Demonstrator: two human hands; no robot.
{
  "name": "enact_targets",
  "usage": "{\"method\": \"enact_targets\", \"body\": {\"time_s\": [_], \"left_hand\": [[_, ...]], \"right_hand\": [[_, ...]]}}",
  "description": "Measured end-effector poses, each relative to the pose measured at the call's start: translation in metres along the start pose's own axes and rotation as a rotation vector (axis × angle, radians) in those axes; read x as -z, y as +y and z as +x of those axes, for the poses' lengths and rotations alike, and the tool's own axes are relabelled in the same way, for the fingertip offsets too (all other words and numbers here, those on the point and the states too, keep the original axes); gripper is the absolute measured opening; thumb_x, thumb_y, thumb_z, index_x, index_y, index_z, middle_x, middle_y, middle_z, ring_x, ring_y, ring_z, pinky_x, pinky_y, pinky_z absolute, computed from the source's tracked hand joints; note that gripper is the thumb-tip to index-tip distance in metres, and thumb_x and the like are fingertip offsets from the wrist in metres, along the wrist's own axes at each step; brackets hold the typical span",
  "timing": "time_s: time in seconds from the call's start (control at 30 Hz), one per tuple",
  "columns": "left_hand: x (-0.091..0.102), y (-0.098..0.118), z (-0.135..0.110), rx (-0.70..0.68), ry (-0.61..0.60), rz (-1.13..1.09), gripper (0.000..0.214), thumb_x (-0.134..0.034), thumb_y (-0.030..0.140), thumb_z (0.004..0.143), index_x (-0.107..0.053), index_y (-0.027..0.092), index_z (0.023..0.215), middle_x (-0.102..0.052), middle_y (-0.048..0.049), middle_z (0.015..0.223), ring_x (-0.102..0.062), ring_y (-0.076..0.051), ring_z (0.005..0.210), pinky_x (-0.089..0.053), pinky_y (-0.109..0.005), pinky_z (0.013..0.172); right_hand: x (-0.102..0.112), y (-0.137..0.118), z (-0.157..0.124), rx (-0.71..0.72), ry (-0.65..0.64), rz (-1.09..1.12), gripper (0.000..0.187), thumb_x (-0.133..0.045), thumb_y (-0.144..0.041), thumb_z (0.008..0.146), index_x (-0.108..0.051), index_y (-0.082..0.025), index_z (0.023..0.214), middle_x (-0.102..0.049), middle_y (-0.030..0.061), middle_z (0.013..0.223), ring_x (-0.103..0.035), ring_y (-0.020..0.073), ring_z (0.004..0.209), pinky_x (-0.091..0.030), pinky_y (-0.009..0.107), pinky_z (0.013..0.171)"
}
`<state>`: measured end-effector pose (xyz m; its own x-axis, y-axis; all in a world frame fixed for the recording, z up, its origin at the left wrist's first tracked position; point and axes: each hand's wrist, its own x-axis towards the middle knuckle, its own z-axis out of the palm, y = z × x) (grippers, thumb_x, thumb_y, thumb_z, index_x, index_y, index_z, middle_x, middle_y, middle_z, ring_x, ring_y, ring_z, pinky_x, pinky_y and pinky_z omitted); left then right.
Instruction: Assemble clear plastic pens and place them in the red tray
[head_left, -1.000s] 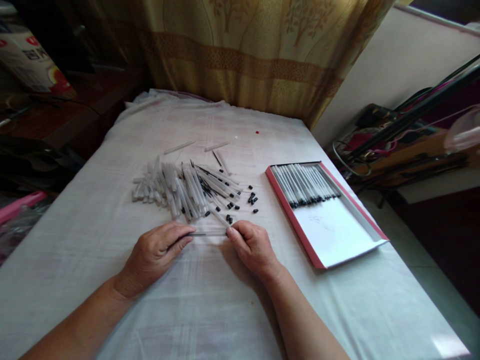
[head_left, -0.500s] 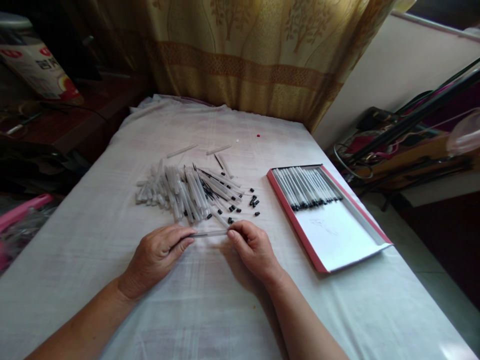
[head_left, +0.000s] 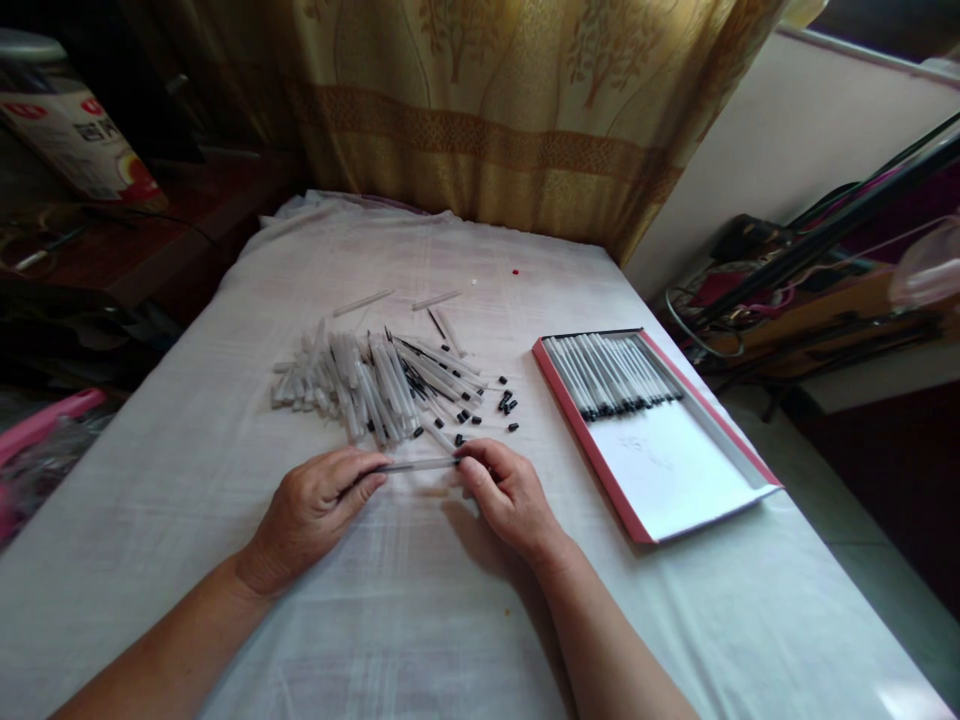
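Note:
Between my two hands a slim translucent pen (head_left: 420, 465) with a dark core lies level, just in front of the pile. My left hand (head_left: 319, 505) is closed on its left end, thumb and fingers pinching. At its right end my right hand (head_left: 510, 495) pinches it, with a dark bit showing by the fingertips. Just beyond is a heap of frosted pen barrels (head_left: 352, 380), mixed with thin dark refills (head_left: 420, 375). Small black caps (head_left: 510, 403) lie scattered to the heap's right.
A red-edged shallow box (head_left: 645, 530) on the right holds a row of pens with black tips (head_left: 615, 375). Loose barrels (head_left: 364, 302) and a tiny red piece (head_left: 515, 272) lie farther back on the white cloth (head_left: 375, 620). A patterned curtain (head_left: 510, 130) hangs behind.
Both hands stay nearly in place. The dark core inside the pen now reaches farther right, with a dark bit at my right fingertips.

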<state>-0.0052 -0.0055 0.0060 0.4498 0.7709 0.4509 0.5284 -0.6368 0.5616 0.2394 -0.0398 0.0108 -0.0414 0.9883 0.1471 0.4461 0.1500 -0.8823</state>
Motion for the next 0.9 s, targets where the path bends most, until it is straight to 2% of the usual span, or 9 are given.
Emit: {"method": "enact_targets", "body": {"time_s": [0.1, 0.23, 0.47, 0.53, 0.67, 0.77, 0.9], "left_hand": [[0.0001, -0.0005, -0.0004, 0.013, -0.007, 0.002, 0.020, -0.056, 0.033, 0.093, -0.071, 0.022, 0.101, -0.075, -0.0036, 0.089, -0.071, -0.016, 0.080, -0.056, -0.023, 0.074], [0.0001, 0.0002, -0.0005, -0.006, -0.002, -0.008, 0.019, -0.057, 0.031, 0.093, -0.071, 0.022, 0.102, -0.075, -0.0034, 0.089, -0.071, -0.016, 0.081, -0.055, -0.023, 0.074], [-0.0006, 0.0010, 0.0001, -0.032, -0.006, -0.025, 0.018, -0.060, 0.029, 0.092, -0.071, 0.021, 0.104, -0.074, -0.0034, 0.091, -0.071, -0.015, 0.082, -0.055, -0.023, 0.076], [-0.0008, 0.0004, -0.0002, -0.035, -0.005, -0.021, 0.018, -0.060, 0.028, 0.092, -0.071, 0.021, 0.104, -0.074, -0.0036, 0.091, -0.071, -0.015, 0.082, -0.055, -0.023, 0.076], [-0.0013, -0.0007, -0.0009, -0.039, -0.004, -0.009, 0.018, -0.059, 0.029, 0.093, -0.071, 0.021, 0.103, -0.074, -0.0035, 0.090, -0.071, -0.015, 0.081, -0.054, -0.022, 0.075], [-0.0015, -0.0009, -0.0008, -0.041, 0.005, -0.009, 0.018, -0.059, 0.028, 0.092, -0.070, 0.021, 0.104, -0.074, -0.0031, 0.090, -0.071, -0.015, 0.081, -0.054, -0.021, 0.075], [-0.0009, -0.0005, -0.0006, -0.035, 0.005, -0.009, 0.018, -0.059, 0.028, 0.092, -0.070, 0.021, 0.104, -0.074, -0.0030, 0.091, -0.071, -0.015, 0.082, -0.054, -0.022, 0.076]], "right_hand": [[0.0016, -0.0002, -0.0004, 0.049, 0.015, 0.020, 0.016, -0.057, -0.026, 0.087, -0.068, -0.021, 0.098, -0.071, 0.0037, 0.087, -0.061, 0.0146, 0.068, -0.047, 0.024, 0.063], [0.0019, -0.0035, 0.0003, 0.104, 0.022, -0.067, 0.013, -0.054, -0.025, 0.088, -0.067, -0.021, 0.086, -0.069, 0.0033, 0.078, -0.060, 0.0155, 0.067, -0.046, 0.026, 0.065], [0.0006, -0.0040, 0.0016, 0.075, -0.043, -0.214, 0.038, -0.044, -0.032, 0.094, -0.054, -0.021, 0.059, -0.056, 0.0004, 0.056, -0.053, 0.0138, 0.055, -0.038, 0.025, 0.057], [0.0015, -0.0026, 0.0009, 0.071, -0.053, -0.167, 0.035, -0.043, -0.032, 0.095, -0.058, -0.021, 0.066, -0.060, 0.0013, 0.062, -0.056, 0.0140, 0.059, -0.040, 0.025, 0.059], [0.0033, -0.0015, -0.0012, 0.054, -0.043, -0.027, 0.016, -0.053, -0.028, 0.089, -0.063, -0.019, 0.098, -0.066, 0.0015, 0.078, -0.059, 0.0133, 0.065, -0.044, 0.023, 0.061], [0.0031, -0.0013, -0.0012, 0.068, -0.035, -0.035, 0.011, -0.055, -0.026, 0.088, -0.063, -0.019, 0.092, -0.064, 0.0005, 0.075, -0.057, 0.0125, 0.063, -0.043, 0.022, 0.060], [0.0034, -0.0011, -0.0010, 0.079, -0.032, -0.067, 0.018, -0.051, -0.029, 0.091, -0.063, -0.019, 0.082, -0.064, 0.0008, 0.071, -0.058, 0.0130, 0.064, -0.043, 0.023, 0.061]]}}
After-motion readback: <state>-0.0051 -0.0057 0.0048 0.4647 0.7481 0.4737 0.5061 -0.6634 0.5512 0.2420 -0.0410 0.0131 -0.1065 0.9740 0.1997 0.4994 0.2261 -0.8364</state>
